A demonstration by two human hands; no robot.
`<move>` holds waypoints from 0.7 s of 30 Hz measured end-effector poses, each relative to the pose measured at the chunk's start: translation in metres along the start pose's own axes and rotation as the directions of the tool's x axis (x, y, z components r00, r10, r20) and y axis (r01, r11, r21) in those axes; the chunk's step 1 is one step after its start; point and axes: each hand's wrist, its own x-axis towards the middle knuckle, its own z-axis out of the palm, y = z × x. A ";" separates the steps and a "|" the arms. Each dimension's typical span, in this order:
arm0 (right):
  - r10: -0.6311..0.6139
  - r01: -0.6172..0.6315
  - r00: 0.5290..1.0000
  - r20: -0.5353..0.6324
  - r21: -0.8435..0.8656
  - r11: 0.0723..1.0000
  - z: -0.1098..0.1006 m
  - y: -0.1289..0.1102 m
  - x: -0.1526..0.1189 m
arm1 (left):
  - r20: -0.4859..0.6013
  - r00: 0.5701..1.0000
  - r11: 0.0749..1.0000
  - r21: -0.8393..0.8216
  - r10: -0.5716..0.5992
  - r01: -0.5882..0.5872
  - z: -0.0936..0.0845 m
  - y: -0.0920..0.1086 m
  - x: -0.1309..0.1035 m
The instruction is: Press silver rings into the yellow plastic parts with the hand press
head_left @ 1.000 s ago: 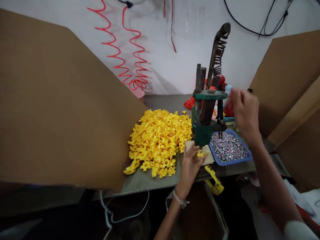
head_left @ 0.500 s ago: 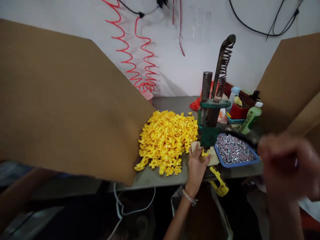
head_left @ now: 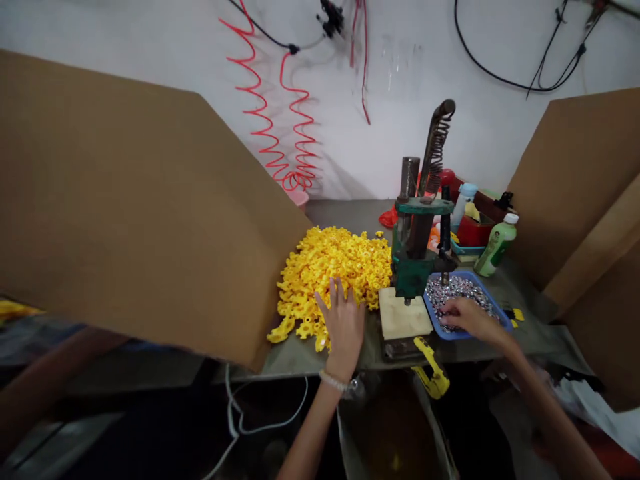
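My left hand, with a beaded bracelet at the wrist, lies fingers spread on the near side of a heap of small yellow plastic parts. My right hand reaches into a blue tray of small shiny pieces; its fingers are pressed together, and what they hold is too small to make out. Between my hands stands a green hand press with its lever upright. Under the press is a pale square block with a bare top.
Cardboard panels rise at the left and right. A green bottle and a red box stand behind the tray. A yellow tool-like piece hangs at the table's front edge. Another person's forearm shows at far left.
My left hand has moved left from the block to the yellow heap. My right hand has left the lever side and reached into the tray. The lever has swung up, and the yellow part is gone from the block.
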 end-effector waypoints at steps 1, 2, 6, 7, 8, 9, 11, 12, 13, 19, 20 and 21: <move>0.011 -0.011 1.000 0.016 -0.016 1.000 0.012 0.005 -0.002 | 0.016 1.000 1.000 0.017 0.012 -0.012 0.004 -0.008 0.006; 0.023 -0.023 1.000 0.008 -0.006 1.000 0.020 0.008 -0.003 | 0.034 0.999 0.999 0.025 0.027 -0.028 0.009 -0.015 0.010; 0.040 -0.040 0.999 -0.002 0.105 0.994 0.026 0.002 -0.002 | 0.014 0.995 0.995 -0.022 0.096 -0.096 0.018 -0.021 0.010; 0.044 -0.043 0.999 -0.010 0.123 0.991 0.023 0.001 0.000 | 0.012 0.992 0.990 -0.065 0.123 -0.122 0.018 -0.018 0.008; 0.052 -0.048 0.998 -0.020 0.137 0.989 0.021 0.001 0.002 | 0.022 0.988 0.982 -0.118 0.152 -0.148 0.018 -0.013 0.005; 0.059 -0.054 0.998 -0.032 0.150 0.987 0.019 0.001 0.003 | 0.049 0.982 0.969 -0.178 0.181 -0.170 0.018 -0.007 0.001; 0.070 -0.059 0.996 -0.054 0.190 0.980 0.017 0.003 0.004 | 0.140 0.962 0.937 -0.298 0.234 -0.184 0.018 0.006 -0.008; 0.074 -0.058 0.995 -0.064 0.215 0.975 0.017 0.004 0.004 | 0.194 0.948 0.920 -0.352 0.253 -0.173 0.018 0.013 -0.013; 0.076 -0.057 0.995 -0.071 0.243 0.968 0.018 0.004 0.004 | 0.247 0.932 0.904 -0.400 0.266 -0.152 0.018 0.019 -0.018; 0.024 -0.036 0.999 0.028 0.566 0.823 0.029 -0.018 -0.002 | 0.373 0.903 0.839 -0.543 0.212 0.028 0.019 0.039 -0.025; 0.001 -0.036 0.998 0.057 0.618 0.785 0.031 -0.025 -0.003 | 0.374 0.907 0.829 -0.557 0.194 0.052 0.019 0.041 -0.024; -0.020 -0.041 0.996 0.087 0.646 0.762 0.033 -0.031 -0.004 | 0.373 0.912 0.822 -0.564 0.169 0.078 0.020 0.043 -0.023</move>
